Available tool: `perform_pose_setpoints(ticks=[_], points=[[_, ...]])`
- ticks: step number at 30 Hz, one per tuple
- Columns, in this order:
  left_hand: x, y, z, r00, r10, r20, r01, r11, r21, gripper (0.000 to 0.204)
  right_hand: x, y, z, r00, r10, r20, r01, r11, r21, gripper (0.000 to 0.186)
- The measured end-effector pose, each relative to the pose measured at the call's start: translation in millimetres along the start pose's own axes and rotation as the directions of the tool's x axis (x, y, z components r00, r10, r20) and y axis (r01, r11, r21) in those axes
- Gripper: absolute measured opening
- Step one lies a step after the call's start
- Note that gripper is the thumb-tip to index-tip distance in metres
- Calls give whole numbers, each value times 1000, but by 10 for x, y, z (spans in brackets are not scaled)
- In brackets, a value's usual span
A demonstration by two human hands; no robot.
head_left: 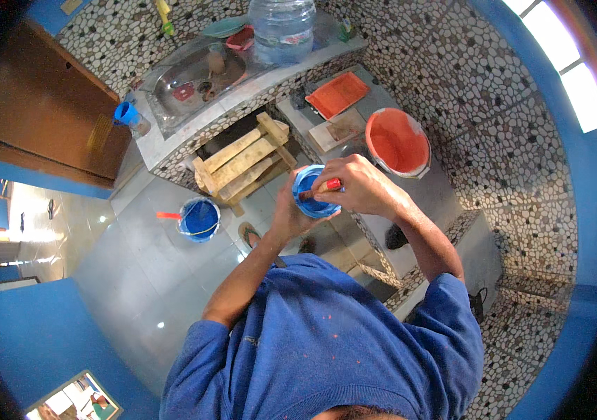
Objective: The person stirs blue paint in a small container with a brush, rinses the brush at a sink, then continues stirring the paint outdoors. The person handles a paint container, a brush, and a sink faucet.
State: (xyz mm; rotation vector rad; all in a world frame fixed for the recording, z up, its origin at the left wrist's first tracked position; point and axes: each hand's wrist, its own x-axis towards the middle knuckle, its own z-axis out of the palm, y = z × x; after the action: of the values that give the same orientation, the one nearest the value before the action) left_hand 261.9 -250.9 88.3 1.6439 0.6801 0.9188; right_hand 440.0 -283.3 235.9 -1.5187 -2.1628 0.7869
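My left hand point(290, 214) is wrapped round a small blue-smeared paint tub point(300, 183), held up in front of my chest. The tub's inside is coated in blue. My right hand point(367, 185) grips a red-handled paintbrush point(329, 185) that slants down into the tub. Its lower end is partly hidden by the tub and my fingers. On the floor to the left stands a white bucket point(199, 219) with blue paint inside and a thin wire handle. A flat orange-red handle point(167, 215) sticks out over that bucket's left side.
A wooden step stool point(242, 164) stands just beyond my hands. To the right, an orange bucket point(398, 142) and an orange paint tray point(338, 94) rest on a low ledge. The counter holds a sink point(197, 87), a large water bottle point(282, 31) and a blue cup point(126, 113).
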Motion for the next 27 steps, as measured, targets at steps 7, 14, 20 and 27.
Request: perform_pose_setpoints(ticks=[7, 14, 20, 27], points=[[-31, 47, -22, 1000, 18, -15, -20, 979, -201, 98, 60, -9, -26, 996, -75, 43, 72, 995, 64, 15], [-53, -30, -189, 993, 118, -28, -118, 993, -25, 98, 90, -273, -412, 989, -143, 26, 140, 987, 73, 17], [-19, 48, -181, 993, 115, -26, -117, 992, -57, 96, 129, -206, -203, 992, -105, -73, 102, 994, -46, 21], [-10, 26, -180, 995, 91, -35, -90, 996, 28, 100, 189, -57, 76, 989, -52, -138, 44, 997, -61, 33]])
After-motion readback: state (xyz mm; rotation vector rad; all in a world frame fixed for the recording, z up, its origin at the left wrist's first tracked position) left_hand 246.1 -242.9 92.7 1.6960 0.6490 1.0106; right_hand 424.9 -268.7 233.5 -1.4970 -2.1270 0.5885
